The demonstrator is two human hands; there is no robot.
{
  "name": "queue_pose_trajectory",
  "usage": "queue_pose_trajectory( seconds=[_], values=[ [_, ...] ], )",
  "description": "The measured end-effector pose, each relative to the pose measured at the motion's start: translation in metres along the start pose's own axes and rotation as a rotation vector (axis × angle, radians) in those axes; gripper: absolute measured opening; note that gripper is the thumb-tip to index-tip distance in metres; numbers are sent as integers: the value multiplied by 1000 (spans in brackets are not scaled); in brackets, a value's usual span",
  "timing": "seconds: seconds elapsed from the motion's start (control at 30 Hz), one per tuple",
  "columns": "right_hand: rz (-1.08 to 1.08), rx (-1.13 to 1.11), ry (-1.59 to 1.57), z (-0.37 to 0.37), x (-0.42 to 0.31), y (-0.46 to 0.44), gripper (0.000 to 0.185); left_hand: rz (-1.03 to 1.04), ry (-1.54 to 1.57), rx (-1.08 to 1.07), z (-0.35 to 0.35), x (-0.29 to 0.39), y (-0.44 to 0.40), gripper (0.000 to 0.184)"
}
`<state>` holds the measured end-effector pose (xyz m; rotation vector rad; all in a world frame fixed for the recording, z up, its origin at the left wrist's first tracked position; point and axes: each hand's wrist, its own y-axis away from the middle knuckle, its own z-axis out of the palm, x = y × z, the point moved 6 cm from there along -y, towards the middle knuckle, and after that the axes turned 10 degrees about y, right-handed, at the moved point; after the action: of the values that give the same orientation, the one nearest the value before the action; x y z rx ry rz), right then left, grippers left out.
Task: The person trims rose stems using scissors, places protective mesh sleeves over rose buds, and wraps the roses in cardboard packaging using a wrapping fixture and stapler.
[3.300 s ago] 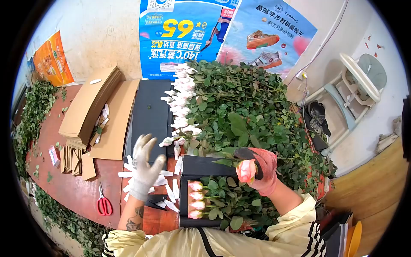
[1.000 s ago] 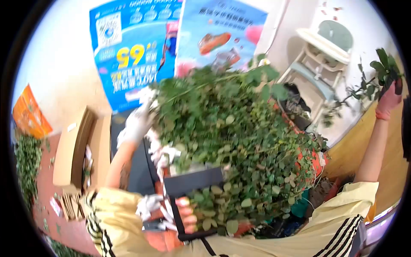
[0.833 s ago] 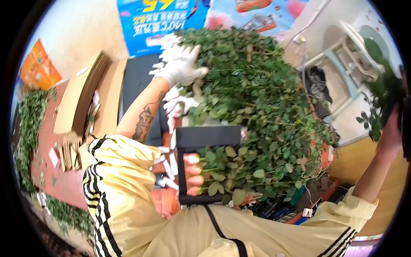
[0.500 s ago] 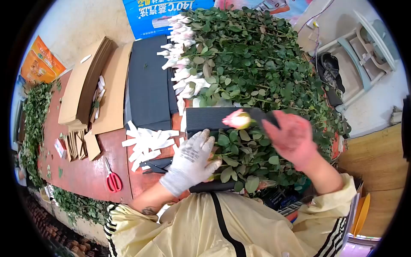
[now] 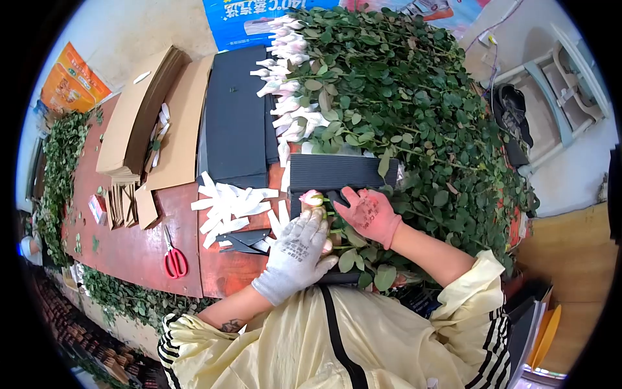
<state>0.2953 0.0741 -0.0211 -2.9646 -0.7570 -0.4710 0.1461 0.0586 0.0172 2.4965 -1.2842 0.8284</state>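
A pink rose (image 5: pixel 311 198) lies with its head over black corrugated cardboard (image 5: pixel 340 170), just beyond the fingertips of my left hand (image 5: pixel 297 251). That hand, in a grey glove, rests flat with its thumb apart, over a bundle of roses whose blooms it mostly covers. My right hand (image 5: pixel 370 215), in a red glove with dark fingertips, is closed at the rose's stem just below the head. Leafy stems (image 5: pixel 350 258) spread out beneath and between both hands.
Many wrapped white buds (image 5: pixel 285 84) with leafy stems (image 5: pixel 395 84) fill the table's far right. White strips (image 5: pixel 233 204), black-handled scissors (image 5: pixel 246 242) and red-handled scissors (image 5: pixel 173 259) lie left. Behind are black sheets (image 5: pixel 234 117) and stacked brown cardboard (image 5: pixel 133 123).
My right hand has brought the rose left and down, from above the corrugated cardboard to beside my left fingertips. My left hand stays over the bundle. The camera view has shifted slightly.
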Motion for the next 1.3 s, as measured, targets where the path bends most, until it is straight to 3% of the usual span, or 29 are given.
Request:
queue_pose_trajectory(
  seconds=[0.07,0.13,0.27,0.33,0.37,0.4,0.5,0.6,0.63,0.77,1.13,1.17,1.3],
  values=[
    [2,19,-1,2,-3,1,38,12,-27,3,-3,1,0,69],
    [-17,94,-19,-7,-17,-10,33,5,-54,-64,-11,4,-9,72],
    [26,156,15,-31,-4,10,27,92,-45,37,-6,-6,-28,80],
    [184,120,597,-74,14,39,39,41,-43,-25,-3,-9,-26,83],
    [296,29,-175,-99,35,59,43,52,-57,-28,-1,-10,-27,83],
    [398,122,-83,-106,51,87,44,54,-69,-30,1,-12,-25,84],
    [660,-178,-225,-90,94,140,44,49,-51,-23,1,-11,-24,84],
    [593,-220,-63,-50,86,154,44,40,-61,-33,1,-10,-26,82],
    [594,-343,-62,-51,82,146,42,28,-58,-40,2,-11,-27,82],
    [535,-344,71,-31,72,135,18,10,-71,-37,3,-11,-26,82],
    [671,-394,181,-44,66,134,20,30,-26,-2,2,-14,-24,83],
    [667,-500,159,-61,67,128,20,20,-22,-6,2,-13,-24,83],
    [649,-265,357,-78,68,128,17,-7,-8,-8,3,-14,-24,82]
  ],
)
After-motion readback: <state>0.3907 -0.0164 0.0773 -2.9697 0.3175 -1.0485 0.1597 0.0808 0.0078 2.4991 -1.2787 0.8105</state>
